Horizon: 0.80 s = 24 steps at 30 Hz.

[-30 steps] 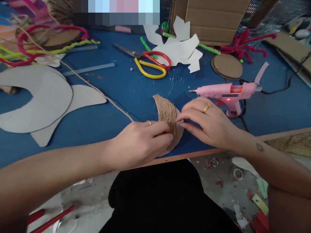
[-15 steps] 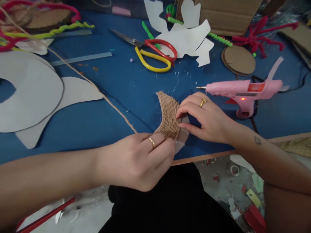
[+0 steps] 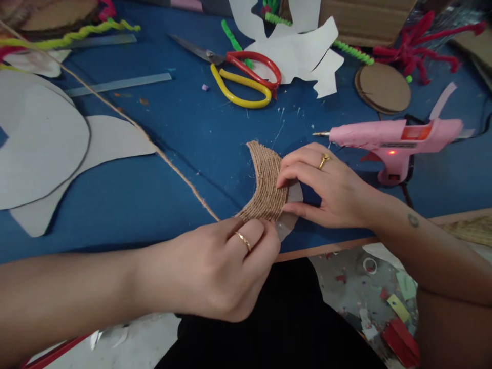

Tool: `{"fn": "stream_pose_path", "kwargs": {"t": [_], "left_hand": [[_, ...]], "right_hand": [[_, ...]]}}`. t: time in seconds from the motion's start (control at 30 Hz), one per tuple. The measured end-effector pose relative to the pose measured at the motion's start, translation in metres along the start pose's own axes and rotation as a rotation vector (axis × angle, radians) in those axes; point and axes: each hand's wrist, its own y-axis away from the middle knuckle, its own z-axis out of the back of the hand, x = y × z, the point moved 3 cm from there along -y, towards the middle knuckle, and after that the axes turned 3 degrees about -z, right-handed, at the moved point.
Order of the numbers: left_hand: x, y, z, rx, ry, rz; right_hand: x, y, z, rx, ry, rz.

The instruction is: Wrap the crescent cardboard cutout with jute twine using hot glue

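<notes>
A curved card cutout lies near the table's front edge, much of its face covered by close rows of brown jute twine. My left hand is closed in a pinch at the lower rows, on the twine; its fingertips are partly hidden. From that hand the loose twine runs taut to the upper left. My right hand holds the cutout at its right side, fingertips and thumb pressing on the outer twine rows, a bare strip of card showing beneath.
A pink glue gun with a lit red light lies at right, nozzle pointing left. Scissors with red and yellow handles lie beyond the cutout. White card shapes are at left, cardboard discs at back right, and a clear glue stick at upper left.
The view has shifted slightly. My left hand has moved a little down and right along the lower twine rows; my right hand keeps its hold on the cutout.
</notes>
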Motion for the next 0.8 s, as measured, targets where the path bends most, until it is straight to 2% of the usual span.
{"fn": "stream_pose_path", "kwargs": {"t": [0.17, 0.57, 0.8], "left_hand": [[0.0002, 0.0003, 0.0013, -0.006, 0.003, -0.066], [0.0007, 0.0016, 0.0002, 0.018, 0.073, -0.058], [0.0034, 0.0026, -0.0051, -0.039, 0.153, 0.039]], "right_hand": [[-0.0011, -0.0014, -0.0017, 0.024, -0.001, -0.027], [-0.0015, -0.0019, -0.0023, 0.012, -0.008, -0.057], [0.001, -0.0023, -0.0033, 0.029, -0.004, -0.107]]}}
